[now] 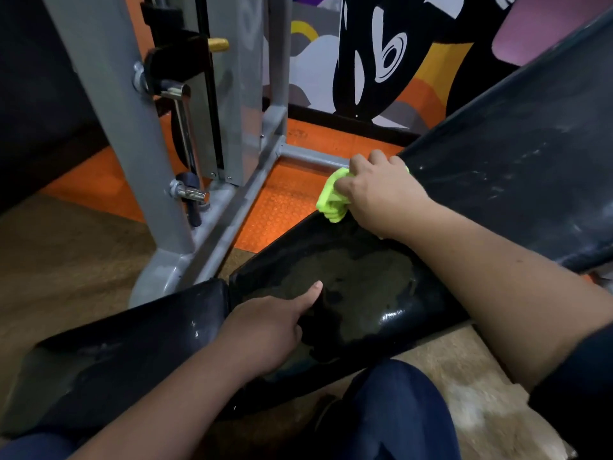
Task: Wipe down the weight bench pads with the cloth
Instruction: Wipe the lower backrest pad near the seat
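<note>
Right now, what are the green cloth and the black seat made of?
The cloth looks like soft, fuzzy fabric, perhaps microfiber: it bunches in matte folds under the right hand. The seat looks like vinyl or fake leather over padding: smooth, shiny and worn dull in patches.

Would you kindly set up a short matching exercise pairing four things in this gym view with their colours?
Things:
1. cloth
2. seat pad
3. machine frame
4. studded floor mat

Colours:
A. orange
B. grey
C. bright yellow-green
D. black

Pairs: 1-C, 2-D, 3-B, 4-A. The right hand grips the cloth at the seat pad's far end.
</note>
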